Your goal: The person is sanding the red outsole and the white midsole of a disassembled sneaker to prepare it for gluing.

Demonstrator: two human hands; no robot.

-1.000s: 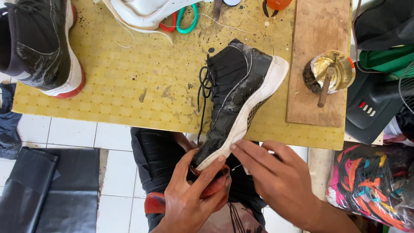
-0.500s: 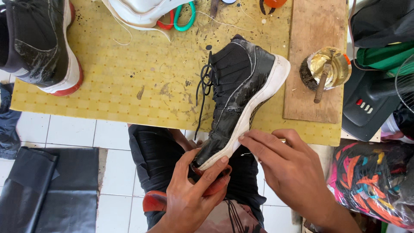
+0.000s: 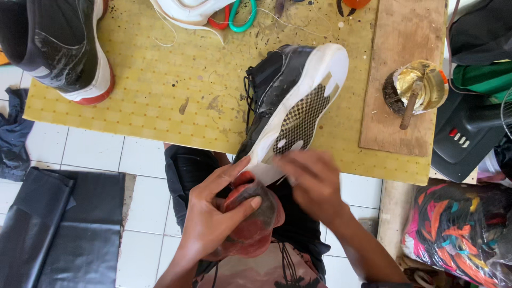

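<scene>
Left hand [image 3: 213, 213] clamping red outsole [image 3: 250, 224] at 6 o'clock, blurred right hand [image 3: 312, 181] pressing the black sneaker [image 3: 293, 101] white midsole; misaligned bond risking if grip slips.

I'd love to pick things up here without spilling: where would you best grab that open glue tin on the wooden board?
Probably around the side wall of the glue tin, coming in from the right edge of the wooden board. It seems to stand upright with an open, ragged foil top, and a stick handle juts from its mouth toward the person, so a grasp from above or the near side looks awkward.
</scene>
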